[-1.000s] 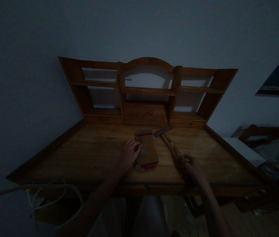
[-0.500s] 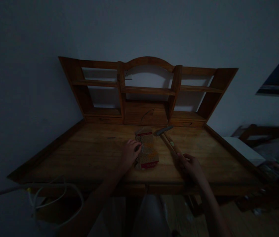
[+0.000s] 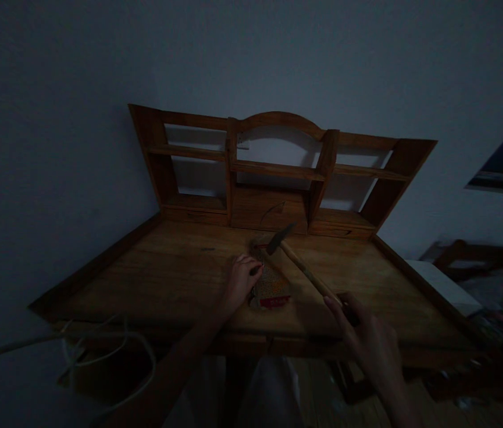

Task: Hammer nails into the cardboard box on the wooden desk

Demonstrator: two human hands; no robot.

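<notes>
Firstly, hammer (image 3: 307, 270), one: wooden handle, dark head (image 3: 280, 238). Held in the right hand (image 3: 369, 333), fingers wrapped around the near end of the handle, closed on it. Handle axis: diagonal, from near right at the grip to far left at the head. Head axis: crosswise to the handle, one end pointing near left, the other far right

Item, patterned brown piece (image 3: 273, 288), apparently cardboard, red bands at its far and near ends. Placed on the wooden desk (image 3: 180, 255), around the middle of its width, long axis running roughly far to near. Left hand at its left edge; right hand farther off, to the near right. The hammer head overlaps its far part in this view and seems raised, though the gap beneath cannot be judged

Left hand (image 3: 240, 282): thumb and forefinger drawn close together over the left side of the patterned piece, other fingers curled behind. Whether the tips meet, or pinch something small, cannot be told in this dim light

Principal relation: the hammer head lies just beyond the left fingertips, to their far right, its near-left end being the closer one. The left hand is nearer the head; the right hand reaches it only through the length of the handle. Behind, along the far side of the desk: wooden shelf unit (image 3: 278, 171), upright
</notes>
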